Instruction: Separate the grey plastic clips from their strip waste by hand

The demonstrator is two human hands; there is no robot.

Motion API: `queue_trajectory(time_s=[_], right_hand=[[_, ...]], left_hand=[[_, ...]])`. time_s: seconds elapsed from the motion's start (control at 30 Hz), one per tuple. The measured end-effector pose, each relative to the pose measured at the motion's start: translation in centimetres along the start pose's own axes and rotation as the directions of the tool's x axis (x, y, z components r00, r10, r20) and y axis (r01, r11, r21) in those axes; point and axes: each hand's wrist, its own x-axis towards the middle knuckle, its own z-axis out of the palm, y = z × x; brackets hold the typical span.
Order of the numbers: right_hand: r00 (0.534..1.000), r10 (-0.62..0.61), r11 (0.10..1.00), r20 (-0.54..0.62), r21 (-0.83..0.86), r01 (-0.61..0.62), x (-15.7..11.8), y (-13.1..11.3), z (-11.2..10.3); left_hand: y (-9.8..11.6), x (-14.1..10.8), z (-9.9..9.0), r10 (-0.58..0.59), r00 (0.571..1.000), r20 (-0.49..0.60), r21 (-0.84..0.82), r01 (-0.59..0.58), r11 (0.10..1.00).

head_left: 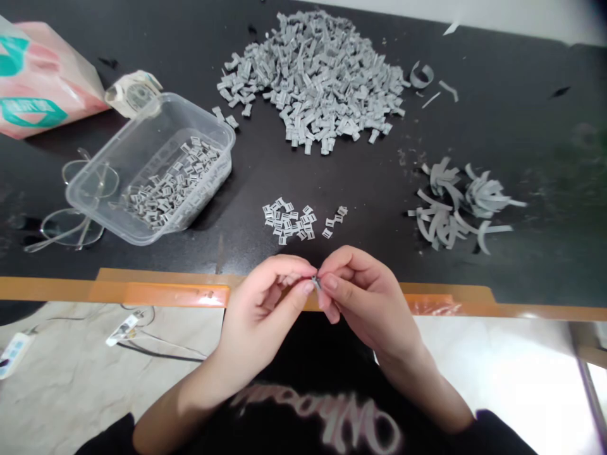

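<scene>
Grip: my left hand (258, 313) and right hand (367, 297) nearly closed, fingertips pinching one small grey plastic clip (315, 282) | Nearest: small clip pile (287, 220) on black tabletop (370, 189)

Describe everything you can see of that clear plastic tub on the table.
The clear plastic tub is a shallow, rectangular, lidless container with a lipped rim and thin, see-through walls. It sits at an angle on the black tabletop. Small grey pieces lie loosely inside, gathered along its near side. Wire-rimmed glasses lie beside its left end, partly visible through the wall.
</scene>
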Motion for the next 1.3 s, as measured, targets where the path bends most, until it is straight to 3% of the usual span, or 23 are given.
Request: queue_trajectory(time_s=[0.23, 0.4, 0.57, 0.7, 0.77, 0.97, 1.17, 1.3], right_hand=[[0.995, -0.068, 0.997, -0.073, -0.047, 0.065, 0.0, 0.3, 0.5], [0.998, -0.034, 0.998, -0.053, -0.061, 0.031, 0.0, 0.0, -0.1], [0.996, -0.077, 0.975, -0.052, -0.212, 0.065, -0.1, -0.5, -0.6], [0.978, -0.188, 0.889, -0.086, -0.439, 0.132, -0.4, -1.3, -0.6], [0.98, -0.176, 0.87, -0.097, -0.481, 0.109, -0.4, -1.6, -0.6], [0.989, -0.11, 0.934, -0.097, -0.349, 0.07, -0.1, -1.3, -0.5], [0.993, -0.097, 0.92, -0.071, -0.388, 0.062, 0.2, -1.4, -0.6], [0.996, -0.076, 0.931, -0.043, -0.362, 0.055, 0.2, -1.5, -0.8]], left_hand=[[0.1, 0.1, -0.6, 0.179, 0.98, 0.092, 0.227, -0.196, 0.954], [0.4, 0.6, -1.0, 0.321, 0.922, 0.217, 0.521, -0.387, 0.761], [0.5, 0.8, -1.4, 0.334, 0.878, 0.341, 0.571, -0.476, 0.668], [0.3, 1.0, -1.7, 0.3, 0.898, 0.323, 0.578, -0.438, 0.688], [0.3, 0.9, -1.7, 0.294, 0.906, 0.305, 0.57, -0.42, 0.706], [0.6, 0.7, -1.5, 0.238, 0.913, 0.331, 0.511, -0.385, 0.768], [0.9, 0.8, -2.0, 0.236, 0.937, 0.258, 0.465, -0.334, 0.82], [0.5, 0.7, -1.8, 0.194, 0.938, 0.287, 0.432, -0.307, 0.848]])
